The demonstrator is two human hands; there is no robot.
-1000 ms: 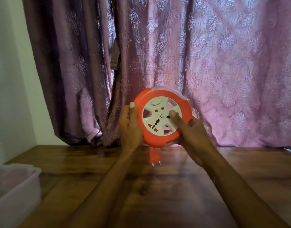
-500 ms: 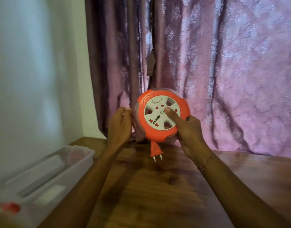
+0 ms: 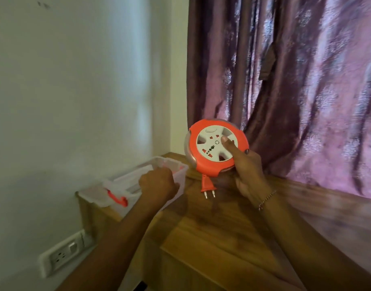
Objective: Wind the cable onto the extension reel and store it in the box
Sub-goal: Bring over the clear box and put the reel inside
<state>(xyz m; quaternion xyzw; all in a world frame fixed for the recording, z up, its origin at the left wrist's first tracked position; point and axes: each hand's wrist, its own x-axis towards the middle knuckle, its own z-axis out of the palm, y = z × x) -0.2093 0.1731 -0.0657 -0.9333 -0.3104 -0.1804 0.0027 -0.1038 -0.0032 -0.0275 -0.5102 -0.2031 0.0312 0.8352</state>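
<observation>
The right hand (image 3: 248,173) is holding the orange reel (image 3: 217,147) upright above the wooden table (image 3: 233,234), thumb lying across its white socket face, fingers wrapped behind the rim. The plug (image 3: 207,185) is hanging just below the reel. To the left, the left hand (image 3: 158,183) is curling over the near edge of the clear box (image 3: 119,185); whether it is gripping is unclear.

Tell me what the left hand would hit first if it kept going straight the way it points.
Probably the clear plastic storage box: the left hand is already at its near rim, knuckles aimed into it. Whether they touch is unclear from this blurred view.
</observation>
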